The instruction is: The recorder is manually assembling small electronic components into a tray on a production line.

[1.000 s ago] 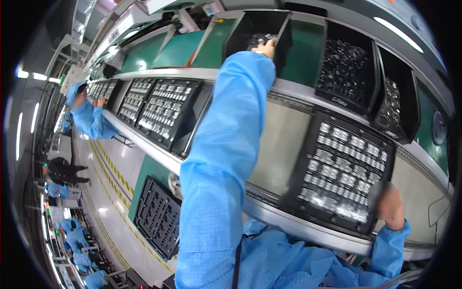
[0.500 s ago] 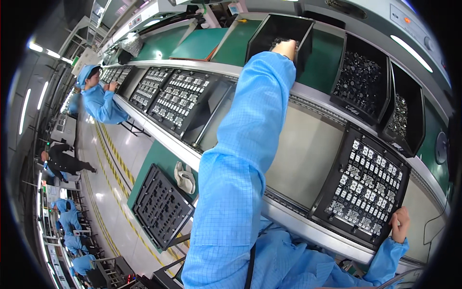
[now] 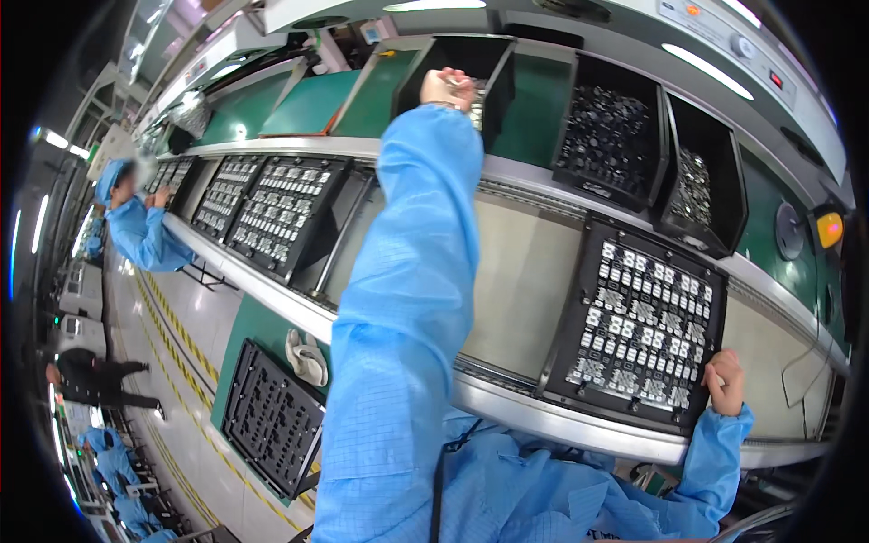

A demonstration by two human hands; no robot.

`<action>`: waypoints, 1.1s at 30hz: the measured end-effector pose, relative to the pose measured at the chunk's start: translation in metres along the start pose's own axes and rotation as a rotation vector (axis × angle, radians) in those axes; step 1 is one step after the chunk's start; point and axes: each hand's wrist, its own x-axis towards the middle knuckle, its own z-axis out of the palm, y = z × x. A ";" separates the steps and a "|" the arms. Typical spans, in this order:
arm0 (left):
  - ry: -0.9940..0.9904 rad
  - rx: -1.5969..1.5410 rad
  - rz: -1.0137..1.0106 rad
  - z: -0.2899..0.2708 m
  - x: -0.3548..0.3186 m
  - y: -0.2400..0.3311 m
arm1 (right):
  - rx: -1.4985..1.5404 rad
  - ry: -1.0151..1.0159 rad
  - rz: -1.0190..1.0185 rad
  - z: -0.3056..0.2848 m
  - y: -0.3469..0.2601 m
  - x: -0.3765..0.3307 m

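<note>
My left arm, in a blue checked sleeve, stretches to the far side of the bench. My left hand (image 3: 448, 89) is closed over the near edge of a black bin (image 3: 501, 101); small pale parts show beside it. Whatever its fingers hold is too small to make out. At the right edge of a black tray fixture (image 3: 563, 348), my right hand (image 3: 724, 382) has its fingers curled; what may be in them is hidden. Rows of white and metallic small parts (image 3: 644, 330) fill the fixture, which lies on the conveyor line.
Two black bins, one of dark small parts (image 3: 605, 136) and one of shiny metal parts (image 3: 695, 185), stand at the far right. More filled trays (image 3: 279, 213) lie leftward. A black frame (image 3: 272, 416) and white gloves (image 3: 306, 356) rest at lower left. A co-worker (image 3: 140, 217) works farther along.
My left hand has drawn up out of the bin's inside toward its near edge, and more of it shows. The whole view has shifted; my right hand stays by the fixture's edge.
</note>
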 end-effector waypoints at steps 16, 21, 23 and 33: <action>-0.402 0.488 -0.964 -0.028 -0.275 -0.114 | -0.005 0.099 0.156 -0.016 -0.094 0.067; -0.431 0.605 -1.070 -0.036 -0.295 -0.136 | 0.344 0.045 -0.152 0.050 -0.150 0.111; -0.416 0.641 -1.075 -0.039 -0.299 -0.144 | 0.269 0.076 -0.198 0.072 -0.152 0.115; -0.366 0.913 -0.472 -0.058 -0.301 -0.144 | 0.539 0.209 0.011 0.077 -0.141 0.104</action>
